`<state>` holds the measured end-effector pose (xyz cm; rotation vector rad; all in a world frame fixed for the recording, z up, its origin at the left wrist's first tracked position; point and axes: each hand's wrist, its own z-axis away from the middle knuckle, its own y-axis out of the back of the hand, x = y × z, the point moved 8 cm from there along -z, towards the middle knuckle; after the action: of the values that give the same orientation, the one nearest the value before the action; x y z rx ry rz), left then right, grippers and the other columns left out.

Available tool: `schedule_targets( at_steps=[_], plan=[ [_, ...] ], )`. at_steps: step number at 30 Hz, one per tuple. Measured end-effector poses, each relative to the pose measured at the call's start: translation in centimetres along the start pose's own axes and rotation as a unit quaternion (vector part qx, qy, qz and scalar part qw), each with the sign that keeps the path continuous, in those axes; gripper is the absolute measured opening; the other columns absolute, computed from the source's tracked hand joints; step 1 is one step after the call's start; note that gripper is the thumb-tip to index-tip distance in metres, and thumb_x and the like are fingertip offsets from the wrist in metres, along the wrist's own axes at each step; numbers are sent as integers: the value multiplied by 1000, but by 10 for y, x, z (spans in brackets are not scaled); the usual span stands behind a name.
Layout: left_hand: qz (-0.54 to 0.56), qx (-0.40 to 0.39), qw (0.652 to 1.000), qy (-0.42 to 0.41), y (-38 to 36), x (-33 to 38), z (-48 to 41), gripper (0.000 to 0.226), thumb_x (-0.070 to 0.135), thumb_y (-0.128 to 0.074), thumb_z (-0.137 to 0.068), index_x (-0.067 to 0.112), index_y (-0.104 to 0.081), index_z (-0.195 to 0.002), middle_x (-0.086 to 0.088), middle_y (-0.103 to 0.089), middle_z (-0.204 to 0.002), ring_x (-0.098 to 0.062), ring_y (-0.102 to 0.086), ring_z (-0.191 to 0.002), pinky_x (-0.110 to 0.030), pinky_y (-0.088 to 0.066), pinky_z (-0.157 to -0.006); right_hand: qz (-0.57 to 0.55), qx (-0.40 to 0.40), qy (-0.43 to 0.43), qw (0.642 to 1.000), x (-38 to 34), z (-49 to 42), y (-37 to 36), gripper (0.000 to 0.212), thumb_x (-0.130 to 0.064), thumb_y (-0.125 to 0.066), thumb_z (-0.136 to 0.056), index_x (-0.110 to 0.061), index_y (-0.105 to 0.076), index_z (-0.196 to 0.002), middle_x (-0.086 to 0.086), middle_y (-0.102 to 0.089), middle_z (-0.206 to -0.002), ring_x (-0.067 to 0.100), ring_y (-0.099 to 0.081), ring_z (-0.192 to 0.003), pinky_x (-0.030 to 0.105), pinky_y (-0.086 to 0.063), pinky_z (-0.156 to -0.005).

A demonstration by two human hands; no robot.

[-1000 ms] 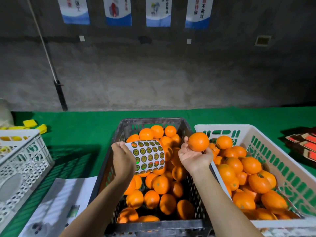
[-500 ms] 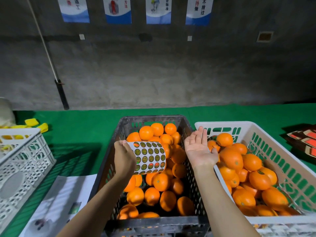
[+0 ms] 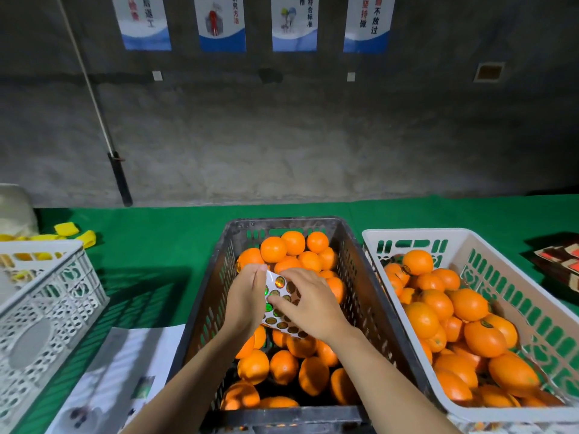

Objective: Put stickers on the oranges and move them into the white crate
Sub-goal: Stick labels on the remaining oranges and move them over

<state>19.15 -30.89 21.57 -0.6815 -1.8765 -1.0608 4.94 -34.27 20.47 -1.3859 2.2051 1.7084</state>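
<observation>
A dark grey crate point(image 3: 351, 267) in front of me holds several unlabelled oranges point(image 3: 273, 249). To its right stands the white crate point(image 3: 410, 234), filled with oranges point(image 3: 469, 304), some showing a small round sticker. Above the grey crate my left hand point(image 3: 246, 297) grips the left edge of a white sticker sheet point(image 3: 279, 285) covered with round shiny stickers. My right hand point(image 3: 308, 303) lies over the sheet from the right, its thumb and curled fingertips pinching at a sticker. Neither hand holds an orange.
Everything stands on a green table cover point(image 3: 163, 245) before a grey wall. An empty white latticed crate point(image 3: 47, 296) sits at the left, yellow pieces point(image 3: 76, 234) behind it. Printed paper sheets point(image 3: 119, 371) lie at the front left. Dark red-marked packets point(image 3: 560, 261) lie at the far right.
My right hand dropped its orange into the white crate, then swung left onto the sticker sheet. My left hand with the sheet dipped slightly lower.
</observation>
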Motion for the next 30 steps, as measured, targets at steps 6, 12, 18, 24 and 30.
schedule_targets(
  at_steps=[6, 12, 18, 24, 30],
  plan=[
    [19, -7, 1000, 10, -4, -9, -4, 34, 27, -45, -104, 5, -56, -81, -18, -54, -77, -15, -46, -66, -33, -37, -62, -66, -16, -41, 997, 7, 3, 0, 34, -46, -66, -92, -30, -63, -121, -15, -60, -97, 10, -53, -97, 30, -42, -87],
    [-54, -33, 998, -10, -9, -9, -3, 20, 37, -46, -102, 32, -61, -91, 11, -59, -103, -11, -52, -100, -32, -40, -89, -129, -16, -68, 989, 11, 4, -3, 16, -29, -68, -94, -22, -55, -88, -5, -59, -77, 15, -54, -68, 45, -46, -61],
    [44, -124, 990, 46, -23, -12, 4, 17, 29, -60, -95, 29, -58, -112, 8, -65, -105, -11, -62, -98, -35, -53, -85, -181, 27, -113, 977, 19, 4, 4, 24, -35, -71, -91, -19, -62, -76, 1, -60, -66, 21, -53, -61, 50, -43, -58],
    [16, -91, 996, 11, -16, -4, 3, 6, 28, -58, -98, 28, -64, -97, 1, -65, -101, -17, -63, -94, -43, -54, -86, -175, 55, -104, 977, 18, 2, 8, 51, -41, -68, -93, -27, -36, -55, -5, -37, -52, 12, -34, -52, 47, -32, -56],
    [-34, -69, 997, -10, -14, -7, 2, 9, 30, -55, -100, 22, -59, -98, 6, -63, -93, -8, -60, -86, -25, -47, -72, -84, 40, -70, 993, 17, 1, 5, 25, -38, -58, -99, -26, -69, -118, -9, -67, -111, 11, -59, -104, 36, -49, -90]
  ],
)
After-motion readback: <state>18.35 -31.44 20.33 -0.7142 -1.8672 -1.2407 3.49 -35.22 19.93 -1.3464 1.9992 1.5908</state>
